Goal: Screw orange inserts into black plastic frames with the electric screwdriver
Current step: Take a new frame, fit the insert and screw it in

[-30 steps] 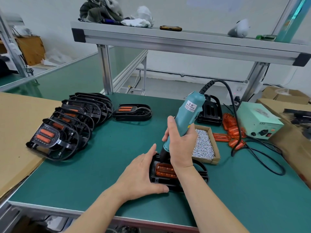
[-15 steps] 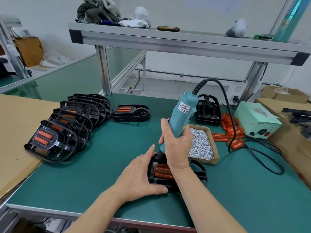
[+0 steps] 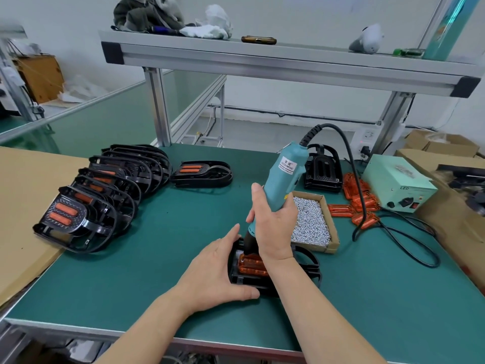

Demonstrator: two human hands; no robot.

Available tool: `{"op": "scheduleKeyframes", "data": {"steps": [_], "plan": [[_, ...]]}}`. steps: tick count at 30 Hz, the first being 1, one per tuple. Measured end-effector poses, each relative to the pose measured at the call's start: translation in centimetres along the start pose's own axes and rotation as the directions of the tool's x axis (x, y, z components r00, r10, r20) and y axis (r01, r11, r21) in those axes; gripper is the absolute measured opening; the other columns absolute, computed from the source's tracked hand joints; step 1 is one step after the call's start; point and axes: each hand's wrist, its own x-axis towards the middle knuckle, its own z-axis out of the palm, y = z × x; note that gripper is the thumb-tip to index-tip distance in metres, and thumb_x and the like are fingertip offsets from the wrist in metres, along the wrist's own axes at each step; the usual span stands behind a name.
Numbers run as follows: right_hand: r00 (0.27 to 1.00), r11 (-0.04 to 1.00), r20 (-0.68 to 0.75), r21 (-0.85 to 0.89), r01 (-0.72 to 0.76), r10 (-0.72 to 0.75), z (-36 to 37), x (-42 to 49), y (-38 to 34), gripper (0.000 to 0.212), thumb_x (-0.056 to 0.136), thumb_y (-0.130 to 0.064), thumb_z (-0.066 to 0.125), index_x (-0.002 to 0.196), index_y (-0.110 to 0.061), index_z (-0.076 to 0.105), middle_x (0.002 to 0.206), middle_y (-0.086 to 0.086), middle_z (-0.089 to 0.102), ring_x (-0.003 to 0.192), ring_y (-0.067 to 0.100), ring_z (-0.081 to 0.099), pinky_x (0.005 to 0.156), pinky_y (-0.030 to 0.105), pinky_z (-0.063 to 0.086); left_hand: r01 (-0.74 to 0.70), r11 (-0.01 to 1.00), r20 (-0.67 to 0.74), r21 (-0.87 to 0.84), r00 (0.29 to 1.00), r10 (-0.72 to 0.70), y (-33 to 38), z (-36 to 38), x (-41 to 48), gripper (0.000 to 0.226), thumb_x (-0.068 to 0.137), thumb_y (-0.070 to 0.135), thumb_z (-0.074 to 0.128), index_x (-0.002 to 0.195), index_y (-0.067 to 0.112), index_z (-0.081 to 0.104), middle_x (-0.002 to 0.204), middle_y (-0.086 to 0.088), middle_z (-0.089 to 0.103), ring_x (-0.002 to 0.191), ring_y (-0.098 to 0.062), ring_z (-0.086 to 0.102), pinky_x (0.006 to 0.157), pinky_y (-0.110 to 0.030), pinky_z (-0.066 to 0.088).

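Two grips: left grip (image 3: 215, 271), flat-fingered, braces the black frame (image 3: 312, 264); right grip (image 3: 273, 227) clasps the electric screwdriver (image 3: 284, 174), leaning one o'clock, perhaps off-square enough to skid.

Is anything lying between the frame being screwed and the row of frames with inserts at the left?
Nothing visible does. Bare green mat lies between the frame, steadied by the left hand while the right hand grips the electric screwdriver, and the row of frames. A single frame lies farther back, off that line.
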Motion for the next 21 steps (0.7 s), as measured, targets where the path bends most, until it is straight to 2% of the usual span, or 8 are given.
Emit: {"op": "scheduleKeyframes", "data": {"steps": [4,10,12,14,16,18,21], "plan": [[1.000,1.000,0.024,0.016,-0.012,0.012,-0.6,0.2,-0.2,0.028,0.084,-0.042,0.072,0.083,-0.019,0.055,0.053,0.003,0.056,0.045,0.018,0.054,0.054,0.024,0.047,0.025,1.000,-0.003,0.004,1.000,-0.025,-0.4,0.3,0.0,0.136,0.049,0.084,0.069,0.156,0.042,-0.005,0.151,0.024,0.032,0.139,0.000,0.031,0.107,-0.016,0.027],[0.999,0.994,0.018,0.104,-0.034,0.032,-1.5,0.0,-0.6,0.042,0.083,-0.047,0.070,0.090,-0.010,0.053,0.060,0.005,0.059,0.055,0.015,0.061,0.061,0.021,0.050,0.024,1.000,-0.008,0.004,1.000,-0.024,-0.5,0.4,0.0,0.135,0.050,0.085,0.069,0.155,0.042,-0.004,0.150,0.027,0.030,0.139,0.002,0.030,0.107,-0.016,0.026],[0.998,0.995,0.052,0.097,-0.025,0.020,-1.6,-0.1,-0.8,0.046,0.083,-0.047,0.069,0.090,-0.005,0.053,0.059,0.005,0.059,0.053,0.015,0.059,0.062,0.022,0.050,0.021,1.000,-0.009,0.002,1.000,-0.021,-0.5,0.3,0.0,0.135,0.050,0.084,0.069,0.155,0.042,-0.004,0.147,0.029,0.030,0.137,0.003,0.030,0.106,-0.015,0.026],[0.995,0.994,0.103,0.105,-0.005,-0.006,-1.7,-0.1,-1.4,0.044,0.085,-0.046,0.068,0.090,-0.005,0.052,0.060,0.008,0.058,0.052,0.016,0.056,0.061,0.023,0.049,0.017,1.000,-0.012,-0.001,1.000,-0.017,-0.5,0.3,-0.1,0.135,0.050,0.082,0.070,0.156,0.041,-0.002,0.144,0.032,0.029,0.137,0.003,0.030,0.106,-0.015,0.025],[0.992,0.990,0.122,0.141,0.015,-0.033,-1.8,0.4,-2.2,0.036,0.087,-0.044,0.068,0.089,-0.012,0.052,0.062,0.011,0.057,0.052,0.016,0.055,0.062,0.024,0.049,0.017,1.000,-0.013,-0.003,1.000,-0.017,-0.4,0.3,-0.1,0.134,0.050,0.082,0.070,0.156,0.041,-0.002,0.145,0.032,0.029,0.138,0.003,0.030,0.107,-0.016,0.025],[0.998,0.987,0.056,0.157,0.010,-0.019,-1.7,1.3,-3.0,0.031,0.087,-0.045,0.068,0.091,-0.019,0.052,0.064,0.010,0.058,0.053,0.017,0.056,0.063,0.027,0.051,0.018,1.000,-0.012,-0.002,1.000,-0.018,-0.4,0.3,-0.1,0.134,0.051,0.081,0.070,0.156,0.041,-0.003,0.149,0.029,0.031,0.138,0.003,0.030,0.109,-0.017,0.026],[0.974,0.975,-0.189,0.205,-0.087,0.127,-1.9,2.9,-3.1,0.029,0.095,-0.045,0.065,0.099,-0.020,0.050,0.064,0.000,0.061,0.054,0.014,0.060,0.058,0.026,0.053,0.015,1.000,-0.010,0.002,1.000,-0.015,-0.3,0.4,-0.2,0.133,0.052,0.082,0.070,0.155,0.043,-0.004,0.149,0.028,0.033,0.136,0.005,0.030,0.107,-0.016,0.026]]}}
